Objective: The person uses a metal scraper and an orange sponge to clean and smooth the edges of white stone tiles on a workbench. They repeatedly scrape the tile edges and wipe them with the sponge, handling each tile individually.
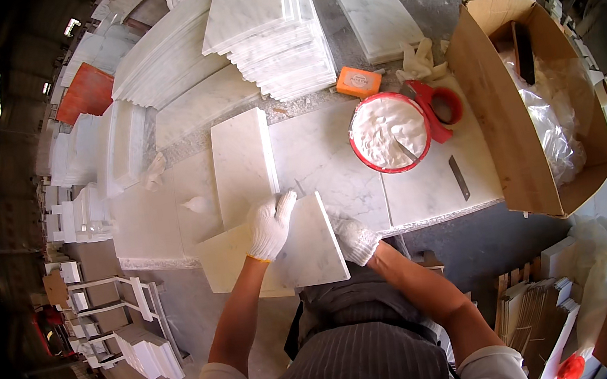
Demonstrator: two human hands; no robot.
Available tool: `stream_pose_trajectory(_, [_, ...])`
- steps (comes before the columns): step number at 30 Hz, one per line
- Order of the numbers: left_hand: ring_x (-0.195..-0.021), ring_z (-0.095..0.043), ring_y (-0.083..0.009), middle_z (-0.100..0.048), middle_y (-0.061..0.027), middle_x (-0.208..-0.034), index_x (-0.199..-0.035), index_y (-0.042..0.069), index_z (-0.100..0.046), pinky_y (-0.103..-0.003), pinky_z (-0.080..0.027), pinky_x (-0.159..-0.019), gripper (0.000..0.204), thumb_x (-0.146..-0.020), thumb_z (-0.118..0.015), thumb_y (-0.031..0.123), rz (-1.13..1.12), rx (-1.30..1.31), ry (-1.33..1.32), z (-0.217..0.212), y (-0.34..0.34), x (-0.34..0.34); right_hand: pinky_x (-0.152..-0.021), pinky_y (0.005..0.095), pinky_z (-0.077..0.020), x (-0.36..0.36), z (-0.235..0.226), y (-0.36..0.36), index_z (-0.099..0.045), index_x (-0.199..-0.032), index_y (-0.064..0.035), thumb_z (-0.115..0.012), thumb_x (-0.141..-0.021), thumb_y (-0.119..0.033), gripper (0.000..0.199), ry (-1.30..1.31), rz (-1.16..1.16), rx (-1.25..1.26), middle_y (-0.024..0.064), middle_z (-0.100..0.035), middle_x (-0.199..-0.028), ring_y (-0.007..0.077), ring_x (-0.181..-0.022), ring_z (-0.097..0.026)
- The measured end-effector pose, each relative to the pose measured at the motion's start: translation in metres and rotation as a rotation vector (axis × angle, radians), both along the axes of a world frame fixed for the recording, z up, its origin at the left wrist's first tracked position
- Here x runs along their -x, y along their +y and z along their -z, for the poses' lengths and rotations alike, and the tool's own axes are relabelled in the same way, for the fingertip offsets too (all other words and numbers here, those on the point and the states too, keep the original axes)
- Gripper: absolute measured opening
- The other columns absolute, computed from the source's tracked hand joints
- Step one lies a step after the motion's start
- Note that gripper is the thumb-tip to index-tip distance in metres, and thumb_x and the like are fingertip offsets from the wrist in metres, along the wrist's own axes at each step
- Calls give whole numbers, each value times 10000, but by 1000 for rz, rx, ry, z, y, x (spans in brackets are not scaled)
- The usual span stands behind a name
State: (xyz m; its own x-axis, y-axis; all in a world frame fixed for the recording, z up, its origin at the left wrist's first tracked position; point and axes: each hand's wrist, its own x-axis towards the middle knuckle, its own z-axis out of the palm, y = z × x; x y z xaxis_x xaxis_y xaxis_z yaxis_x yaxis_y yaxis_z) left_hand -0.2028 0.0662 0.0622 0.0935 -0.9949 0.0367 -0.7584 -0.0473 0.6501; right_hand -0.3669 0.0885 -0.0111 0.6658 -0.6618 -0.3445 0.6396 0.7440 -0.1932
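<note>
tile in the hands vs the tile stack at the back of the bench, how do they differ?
The held tile is one slab; the stack is many, fanned in steps. The held tile overhangs the bench's near edge, left hand flat on top, right hand at its edge; nobody touches the stack. Both are white, grey-veined marble.

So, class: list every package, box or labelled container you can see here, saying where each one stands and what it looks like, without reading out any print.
Large brown cardboard box: right of the bench, open, clear plastic bag inside.
Small orange rectangular packet: on the bench beyond the bucket, pale label on top.
Round red-rimmed bucket: centre-right of the bench, filled with white paste.
Red lid: beside that bucket, on its right.
No signs or screens are visible.
</note>
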Motion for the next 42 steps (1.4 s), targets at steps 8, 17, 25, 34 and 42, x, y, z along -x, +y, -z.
stream_pose_trajectory(8, [-587, -527, -388, -533, -214, -634, -688, -7, -582, -436, -400, -550, 389, -936, -567, 292, -13, 44, -45, -6, 1, -7, -906, 319, -515, -1, -38, -3, -429, -1385, -69, -475, -992, -112, 398, -62, -124, -106, 91, -569, -1263, 174, -1067, -588])
stream_pose_trajectory(17, [-617, -539, -376, -563, -200, -646, -722, -5, -609, -419, -419, -568, 365, -938, -565, 286, 56, 134, -88, 3, 2, -5, -962, 309, -483, 10, -23, 10, -355, -1441, -55, -524, -974, -175, 511, -137, -59, -75, 65, -550, -1293, 162, -1126, -556])
stream_pose_trajectory(25, [-669, -575, -364, -593, -185, -694, -776, -3, -640, -440, -436, -619, 314, -935, -567, 257, 37, -44, -93, -1, 0, -6, -961, 318, -488, 3, -21, -4, -379, -1411, -38, -500, -983, -157, 460, -96, -99, -18, 80, -533, -1308, 179, -1145, -548])
stream_pose_trajectory(34, [-625, -551, -338, -589, -145, -646, -721, 29, -635, -439, -422, -632, 268, -914, -569, 202, 177, 171, -184, 0, 7, 6, -942, 308, -499, 21, -32, 15, -371, -1413, -39, -481, -987, -129, 450, -265, -47, -141, 88, -526, -1301, 175, -1138, -552])
stream_pose_trajectory(42, [-625, -540, -364, -575, -157, -635, -665, 20, -608, -456, -413, -629, 334, -916, -569, 236, 119, 64, -160, 7, 10, 7, -930, 300, -504, 14, -17, 10, -380, -1413, -44, -553, -951, -145, 504, -142, -69, -151, 75, -547, -1274, 166, -1107, -564])
